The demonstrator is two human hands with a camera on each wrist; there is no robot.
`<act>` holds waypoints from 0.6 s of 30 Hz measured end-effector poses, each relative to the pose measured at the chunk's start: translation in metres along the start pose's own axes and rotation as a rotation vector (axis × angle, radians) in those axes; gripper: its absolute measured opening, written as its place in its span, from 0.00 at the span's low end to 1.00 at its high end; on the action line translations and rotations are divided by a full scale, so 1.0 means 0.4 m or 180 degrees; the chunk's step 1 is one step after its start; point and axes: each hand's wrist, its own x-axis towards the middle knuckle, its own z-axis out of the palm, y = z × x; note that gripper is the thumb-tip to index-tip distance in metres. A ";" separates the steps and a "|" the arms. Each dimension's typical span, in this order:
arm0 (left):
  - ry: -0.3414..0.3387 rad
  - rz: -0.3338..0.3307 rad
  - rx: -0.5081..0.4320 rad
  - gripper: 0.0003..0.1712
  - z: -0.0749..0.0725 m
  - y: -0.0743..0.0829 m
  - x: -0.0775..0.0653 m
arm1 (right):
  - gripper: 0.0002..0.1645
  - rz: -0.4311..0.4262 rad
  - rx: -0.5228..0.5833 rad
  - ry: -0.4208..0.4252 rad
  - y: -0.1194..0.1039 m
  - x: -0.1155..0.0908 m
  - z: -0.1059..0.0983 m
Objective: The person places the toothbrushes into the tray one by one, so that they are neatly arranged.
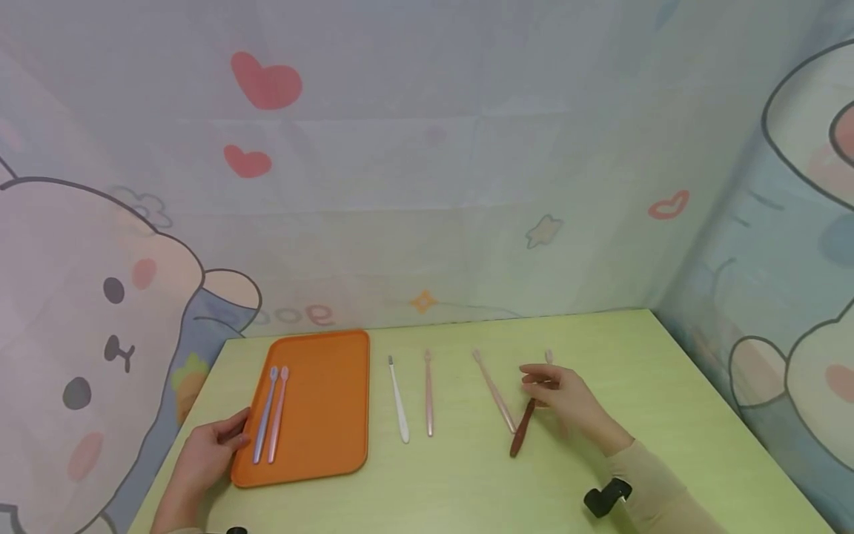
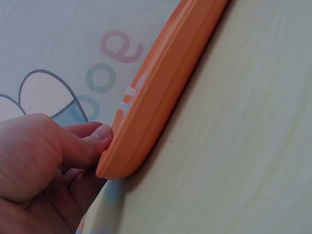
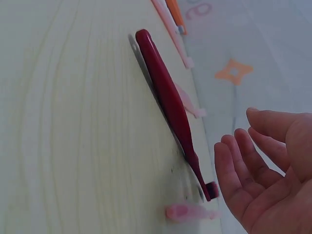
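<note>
At the left side of the orange tray (image 1: 327, 415), my left hand (image 1: 203, 456) pinches the rim near the front corner, thumb on the edge. Inside the tray lie a blue-purple toothbrush (image 1: 265, 415) and a pink toothbrush (image 1: 278, 415), side by side. My right hand (image 1: 570, 404) hovers over the table with fingers spread and relaxed, holding nothing in the right wrist view. Close to it lies a dark red toothbrush (image 3: 168, 97), its bristles near my fingers. Another pink toothbrush (image 1: 549, 356) is partly hidden beneath that hand.
Between the tray and my right hand, a white toothbrush (image 1: 399, 400), a pink toothbrush (image 1: 429, 393) and a slanted pink toothbrush (image 1: 495, 393) lie on the pale yellow-green table (image 1: 440, 489). A printed curtain (image 1: 427, 185) rises behind the table's back edge.
</note>
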 end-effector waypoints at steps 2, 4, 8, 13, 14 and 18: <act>-0.0003 0.0006 -0.0012 0.31 0.000 -0.001 0.002 | 0.27 0.0043 -0.0044 0.0073 0.003 -0.009 -0.022; -0.0006 0.0003 -0.0021 0.31 -0.001 -0.002 0.003 | 0.27 0.0047 -0.0106 0.0129 0.011 -0.015 -0.040; 0.0002 0.0007 -0.0010 0.31 0.000 -0.005 0.006 | 0.28 0.0047 -0.0286 0.0206 0.028 -0.027 -0.070; 0.0005 0.0017 -0.0002 0.31 0.000 -0.005 0.007 | 0.28 0.0193 -0.0344 0.0345 0.056 -0.035 -0.094; 0.0008 0.0022 -0.0004 0.31 0.000 -0.005 0.007 | 0.28 0.0223 -0.0337 0.0362 0.063 -0.034 -0.098; 0.0032 0.0055 0.0029 0.31 0.000 -0.006 0.005 | 0.29 0.0268 -0.0376 0.0371 0.082 -0.035 -0.114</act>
